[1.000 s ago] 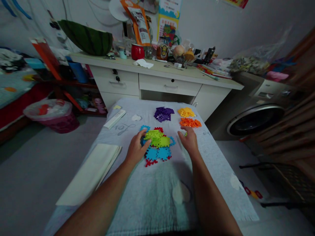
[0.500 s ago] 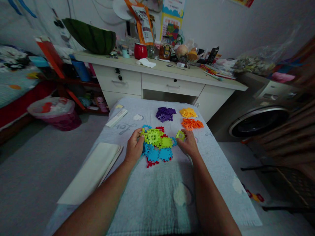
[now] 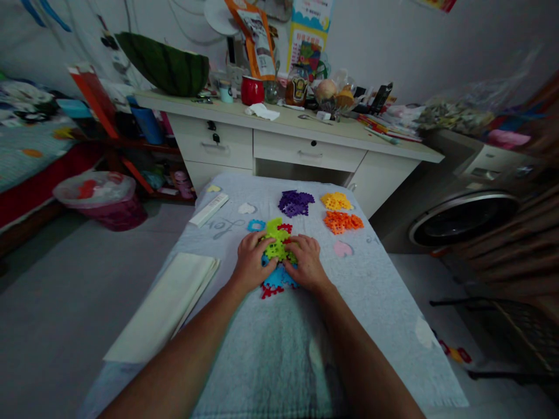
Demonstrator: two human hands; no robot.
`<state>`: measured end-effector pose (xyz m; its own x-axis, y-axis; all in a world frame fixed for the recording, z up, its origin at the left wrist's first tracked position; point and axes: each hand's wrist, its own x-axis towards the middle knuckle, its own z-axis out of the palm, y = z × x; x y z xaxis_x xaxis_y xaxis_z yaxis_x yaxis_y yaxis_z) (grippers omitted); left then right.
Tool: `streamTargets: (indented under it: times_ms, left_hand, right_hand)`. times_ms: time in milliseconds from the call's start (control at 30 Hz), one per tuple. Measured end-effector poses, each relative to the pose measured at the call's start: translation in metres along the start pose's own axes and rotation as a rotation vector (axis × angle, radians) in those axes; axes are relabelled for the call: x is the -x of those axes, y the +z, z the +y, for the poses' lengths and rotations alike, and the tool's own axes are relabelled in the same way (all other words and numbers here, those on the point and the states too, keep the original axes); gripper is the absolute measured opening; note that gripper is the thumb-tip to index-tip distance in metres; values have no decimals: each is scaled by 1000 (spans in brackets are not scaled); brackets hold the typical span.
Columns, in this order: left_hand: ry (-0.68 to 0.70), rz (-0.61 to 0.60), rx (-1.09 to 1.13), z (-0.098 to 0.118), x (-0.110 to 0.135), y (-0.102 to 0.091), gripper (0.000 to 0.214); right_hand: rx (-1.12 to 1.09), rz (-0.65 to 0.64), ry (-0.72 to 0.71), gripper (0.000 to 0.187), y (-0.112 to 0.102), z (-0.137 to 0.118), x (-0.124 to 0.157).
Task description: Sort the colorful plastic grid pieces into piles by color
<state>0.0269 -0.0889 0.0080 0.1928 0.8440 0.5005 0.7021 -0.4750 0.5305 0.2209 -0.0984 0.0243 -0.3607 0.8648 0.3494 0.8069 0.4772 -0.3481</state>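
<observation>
A pile of notched, interlocking plastic pieces lies mid-table, with lime-green pieces [image 3: 276, 249] on top. Blue pieces [image 3: 279, 276] and red pieces [image 3: 271, 290] show beneath and at the near side. My left hand [image 3: 252, 259] is curled round the left side of the green pieces, thumb on their near edge. From the right, my right hand [image 3: 305, 259] closes on the same green pieces, its fingertips partly hiding them. A blue frame-shaped piece [image 3: 256, 225] lies just beyond my left hand.
Purple pieces [image 3: 296, 203], yellow pieces [image 3: 336, 201] and orange pieces [image 3: 343, 222] lie in separate heaps farther back. At left are a folded white cloth [image 3: 163, 308] and a long white box [image 3: 209, 210]. A cluttered white desk [image 3: 279, 122] stands behind the cloth-covered table [image 3: 384, 326].
My right hand has moved left with a green piece to the pile. Both hands now press in on the green pieces, and the blue frame-shaped piece is more exposed.
</observation>
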Motion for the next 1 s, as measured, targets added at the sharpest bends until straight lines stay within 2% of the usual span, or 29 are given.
streamTargets:
  times_ms: [100,233,367,500,600,667,733,867,1000]
  left_hand:
    - [-32,-16,-7,-2,-1,3,35]
    - [-74,-11,3,-6,-3,1,34]
    - [-23,-35,11,-3,-2,0,38]
    - [135,-177,96,9,3,-1,38]
    - [187,-290,190,21,5,-6,36]
    - [205,-325,233,25,5,-8,33]
    - [206,-300,254,25,5,-9,31]
    - [128,-141,135,12,2,-3,28]
    - [-9,-147,-58,-6,0,6,31]
  right_hand:
    - [-20,8,51,30,-2,10,3]
    - [7,85,198,22,-6,26,6]
    - [54,177,304,20,-8,31,7]
    - [55,223,291,25,-4,23,5]
    - [26,152,217,26,0,18,5]
    - [28,103,167,24,2,18,5]
    - [54,103,153,19,2,21,6]
    - [71,158,207,11,-11,42,5]
    - [4,266,303,14,-33,84,-7]
